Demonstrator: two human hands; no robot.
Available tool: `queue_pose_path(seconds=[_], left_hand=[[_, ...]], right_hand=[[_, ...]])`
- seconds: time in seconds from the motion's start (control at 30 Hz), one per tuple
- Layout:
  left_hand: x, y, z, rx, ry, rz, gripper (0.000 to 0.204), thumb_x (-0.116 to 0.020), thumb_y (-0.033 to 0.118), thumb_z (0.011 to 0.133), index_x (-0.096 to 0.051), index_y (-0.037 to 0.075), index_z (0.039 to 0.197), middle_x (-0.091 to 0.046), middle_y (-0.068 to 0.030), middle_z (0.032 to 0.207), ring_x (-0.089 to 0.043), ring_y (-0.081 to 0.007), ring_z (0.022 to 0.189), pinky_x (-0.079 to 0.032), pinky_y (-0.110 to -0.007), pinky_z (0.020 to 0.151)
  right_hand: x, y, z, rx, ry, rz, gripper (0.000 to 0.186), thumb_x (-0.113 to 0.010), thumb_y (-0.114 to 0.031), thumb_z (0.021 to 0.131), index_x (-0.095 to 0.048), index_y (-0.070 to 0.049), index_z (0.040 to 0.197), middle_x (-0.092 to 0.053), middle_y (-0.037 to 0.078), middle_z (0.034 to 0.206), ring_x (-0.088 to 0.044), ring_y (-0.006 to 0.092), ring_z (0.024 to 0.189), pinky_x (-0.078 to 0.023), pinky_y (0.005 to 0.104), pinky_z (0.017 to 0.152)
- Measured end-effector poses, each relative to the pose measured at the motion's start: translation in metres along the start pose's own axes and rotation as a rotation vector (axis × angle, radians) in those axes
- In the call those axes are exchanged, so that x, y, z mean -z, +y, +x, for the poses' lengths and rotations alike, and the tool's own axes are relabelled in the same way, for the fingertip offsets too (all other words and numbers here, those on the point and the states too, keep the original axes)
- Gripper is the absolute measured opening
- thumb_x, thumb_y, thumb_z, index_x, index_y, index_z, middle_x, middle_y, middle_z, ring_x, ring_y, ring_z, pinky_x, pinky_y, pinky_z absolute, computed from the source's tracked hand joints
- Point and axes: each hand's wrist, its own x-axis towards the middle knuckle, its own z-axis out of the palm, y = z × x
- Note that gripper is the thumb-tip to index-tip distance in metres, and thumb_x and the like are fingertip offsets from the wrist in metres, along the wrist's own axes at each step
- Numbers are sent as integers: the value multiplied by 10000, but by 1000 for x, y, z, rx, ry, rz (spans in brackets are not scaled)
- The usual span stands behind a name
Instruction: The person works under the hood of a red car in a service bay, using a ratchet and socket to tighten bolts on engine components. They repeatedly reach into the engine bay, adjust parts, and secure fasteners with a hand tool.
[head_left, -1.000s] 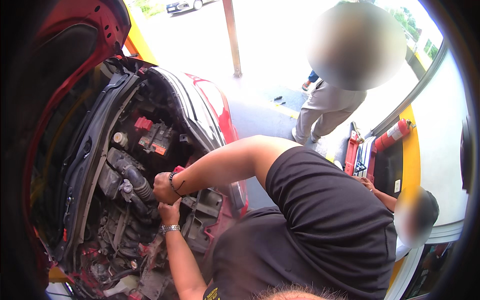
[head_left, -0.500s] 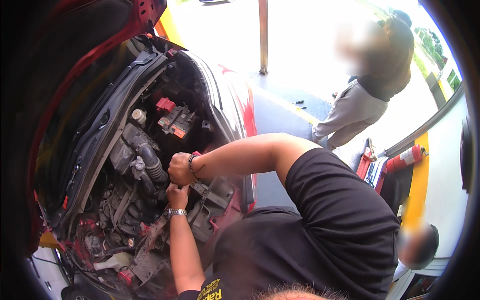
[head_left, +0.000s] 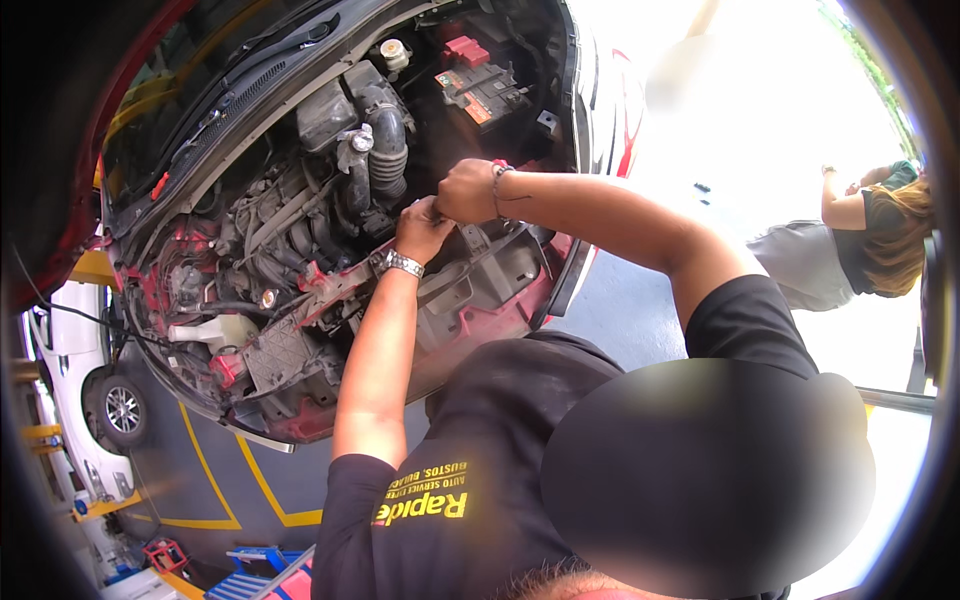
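Note:
My left hand, a watch on its wrist, and my right hand, with a beaded bracelet, meet at the front of an open red car's engine bay. Both have curled fingers closed around something small and hidden, beside the ribbed intake hose. Behind them sit a battery with a red terminal cover and a black air box. Left of my hands are engine parts and a white fluid reservoir. A dark plastic front panel lies just below them.
A person in grey trousers is at the right. A blurred head covers the lower right. A white vehicle stands left on the yellow-lined floor, near blue and red equipment. Small dark objects lie on the ground.
The view has swung, so the engine bay and my joined hands appear higher and further right. The white vehicle shows more at left; the grey-trousered person appears lower and further right.

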Motion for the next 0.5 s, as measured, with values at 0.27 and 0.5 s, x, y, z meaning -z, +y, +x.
queue_pose_path(seconds=[0.27,0.5], left_hand=[[-2,38,-7,-178,-79,306,290,-780,156,783,-709,84,1055,-610,-126,1105,-616,-320,1037,-519,-423,891],[105,80,-10,-145,-8,200,168,-738,150,834,-716,34,953,-683,-127,969,-673,-296,896,-535,-375,819]], right_hand=[[-33,30,-96,2,794,443,97,-684,-127,779,-694,-94,870,-652,116,1115,-598,320,1070,-476,403,940],[49,53,-262,-473,1184,219,171,-554,-3,909,-667,61,1021,-652,208,1122,-639,277,1027,-505,387,889]])
